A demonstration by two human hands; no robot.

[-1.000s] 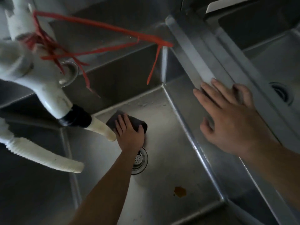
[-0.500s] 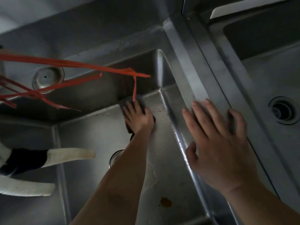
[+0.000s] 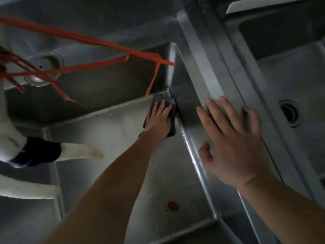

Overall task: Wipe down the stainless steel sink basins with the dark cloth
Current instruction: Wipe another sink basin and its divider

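The dark cloth (image 3: 162,100) lies in the far right corner of the middle sink basin (image 3: 109,131), on its floor against the right wall. My left hand (image 3: 158,120) presses flat on the cloth, fingers spread, arm reaching down into the basin. My right hand (image 3: 232,143) rests open on the steel divider (image 3: 207,67) between this basin and the right basin (image 3: 290,81), fingers draped over the ridge. An orange-brown stain (image 3: 173,206) marks the basin floor near the front right.
A white faucet with a black collar and white spout (image 3: 77,153) juts in from the left over the basin. Orange plastic strips (image 3: 98,41) stretch across above the back wall. A round steel cap (image 3: 44,67) sits on the back ledge. The right basin has a drain (image 3: 290,112).
My left hand has slid the cloth from beside the drain toward the far right corner of the basin. The view has shifted, and my arm now hides the drain. My right hand stays on the divider.
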